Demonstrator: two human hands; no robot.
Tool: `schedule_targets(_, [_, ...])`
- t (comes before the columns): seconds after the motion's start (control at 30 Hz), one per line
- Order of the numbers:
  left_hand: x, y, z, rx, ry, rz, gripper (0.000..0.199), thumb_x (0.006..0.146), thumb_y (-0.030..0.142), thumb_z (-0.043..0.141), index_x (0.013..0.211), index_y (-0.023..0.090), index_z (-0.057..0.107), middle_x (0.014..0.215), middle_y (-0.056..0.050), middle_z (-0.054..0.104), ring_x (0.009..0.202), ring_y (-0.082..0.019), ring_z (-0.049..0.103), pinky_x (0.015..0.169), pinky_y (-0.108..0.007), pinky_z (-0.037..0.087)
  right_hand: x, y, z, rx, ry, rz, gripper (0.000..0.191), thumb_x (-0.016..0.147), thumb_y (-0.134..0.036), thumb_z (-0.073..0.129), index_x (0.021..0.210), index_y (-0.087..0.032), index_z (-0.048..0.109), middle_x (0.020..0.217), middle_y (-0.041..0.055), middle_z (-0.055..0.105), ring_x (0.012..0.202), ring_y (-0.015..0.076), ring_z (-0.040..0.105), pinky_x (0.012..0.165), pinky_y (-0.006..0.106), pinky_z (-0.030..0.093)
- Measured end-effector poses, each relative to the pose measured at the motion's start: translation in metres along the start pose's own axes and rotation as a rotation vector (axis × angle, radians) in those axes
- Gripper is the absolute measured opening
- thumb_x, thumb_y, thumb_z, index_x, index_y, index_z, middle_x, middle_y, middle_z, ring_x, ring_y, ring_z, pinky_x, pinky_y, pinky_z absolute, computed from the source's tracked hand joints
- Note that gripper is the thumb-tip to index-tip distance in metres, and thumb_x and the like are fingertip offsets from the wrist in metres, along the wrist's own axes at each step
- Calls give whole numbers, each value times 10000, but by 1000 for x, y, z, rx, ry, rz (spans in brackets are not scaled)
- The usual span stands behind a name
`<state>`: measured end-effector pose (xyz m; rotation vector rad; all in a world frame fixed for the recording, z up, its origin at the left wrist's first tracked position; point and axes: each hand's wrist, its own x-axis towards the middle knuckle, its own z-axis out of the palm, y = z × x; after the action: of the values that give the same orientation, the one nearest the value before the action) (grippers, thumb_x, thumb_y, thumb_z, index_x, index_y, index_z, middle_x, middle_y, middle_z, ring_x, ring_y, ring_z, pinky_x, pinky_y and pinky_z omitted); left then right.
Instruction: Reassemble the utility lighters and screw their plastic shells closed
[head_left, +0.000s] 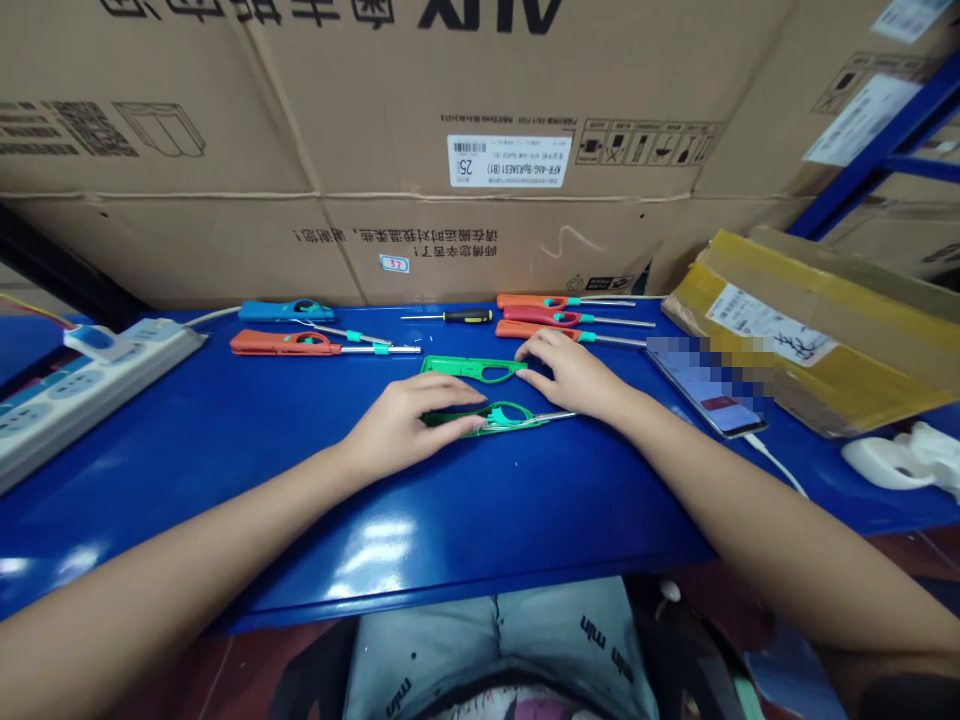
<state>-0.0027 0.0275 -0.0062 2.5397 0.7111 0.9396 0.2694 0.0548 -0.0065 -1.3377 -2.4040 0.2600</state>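
Note:
A green gas lighter [517,418] lies opened on the table, its inner parts and metal tube showing. My left hand [409,425] is around its handle end, fingers along the far side and thumb on the near side; the palm hides part of it. Just beyond lies the loose green shell half [465,368] of the lighter, with an oval trigger opening. At that half's right end, my right hand [570,370] holds it between thumb and fingers. The right wrist is above the tip of the metal tube.
On the blue table [300,520] are a blue lighter [281,312], a red-orange lighter [285,344], a screwdriver [465,317] and several orange and red lighters, including a red one [536,316]. A power strip [90,390] lies left; a phone [709,390] and taped carton [817,340] sit right.

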Motion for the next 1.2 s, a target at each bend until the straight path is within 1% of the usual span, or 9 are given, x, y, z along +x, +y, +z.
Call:
schedule_targets(0.13, [3,-12,-11,211,84,-80,297,973,363,624,1171,173,736,1145,-109,750,1089,-256,666,1011,-455,513,0,-1,-1,44,-24,39,67,933,-219,623,971,-164,623,976,85,672,891,211,621,801,339,485])
schedule_targets(0.23, [2,-24,-18,354,33,-123,471,977,401,596,1389,174,608,1359,-143,651,1243,-310,577,1077,-526,458,-1,-3,-1,62,-25,34,30,932,-188,624,951,-164,618,881,55,673,767,177,603,703,299,454])
schedule_targets(0.3, [2,-31,-21,400,-20,-118,522,981,411,587,1441,166,564,1398,-159,622,1260,-324,565,1074,-532,455,-3,-7,-2,67,1,3,36,936,-193,630,955,-164,620,887,57,679,760,176,599,707,299,450])
schedule_targets(0.47, [3,-40,-26,311,-107,-115,380,990,404,576,1220,139,720,1033,-128,756,954,-263,693,906,-429,543,-8,-14,-8,39,82,-132,79,953,-236,628,978,-162,642,964,86,710,864,210,635,785,329,480])
schedule_targets(0.57, [3,-38,-26,207,-73,-108,300,984,374,597,1078,143,763,945,-95,744,829,-203,689,785,-334,553,-10,-13,-13,13,113,-159,81,951,-235,628,983,-165,653,971,86,723,879,216,647,807,341,487])
schedule_targets(0.73, [2,-25,-26,228,84,36,172,960,254,644,955,138,770,843,-54,698,775,-154,668,738,-261,535,-13,-14,-23,72,74,-172,97,939,-233,607,980,-171,670,962,72,725,861,210,653,802,349,493])
schedule_targets(0.93, [0,-10,-23,349,61,266,137,957,192,646,1034,151,751,882,-55,723,749,-137,682,677,-231,531,-14,-34,-20,312,-74,-132,290,1007,-380,529,1099,-170,707,1124,91,736,1042,209,674,952,357,499])
schedule_targets(1.07, [-3,-4,-21,431,80,395,159,943,194,670,1090,162,721,883,-54,736,736,-147,684,658,-253,539,-14,-41,-16,477,-204,-70,318,992,-389,540,1142,-167,712,1132,78,750,1018,199,685,905,333,518])
schedule_targets(1.2, [-5,-1,-24,454,92,430,226,944,193,667,1169,191,685,910,-47,747,765,-157,694,672,-269,550,-14,-40,-21,543,-255,-122,317,950,-412,616,1127,-170,719,1100,56,754,985,183,674,878,309,507])
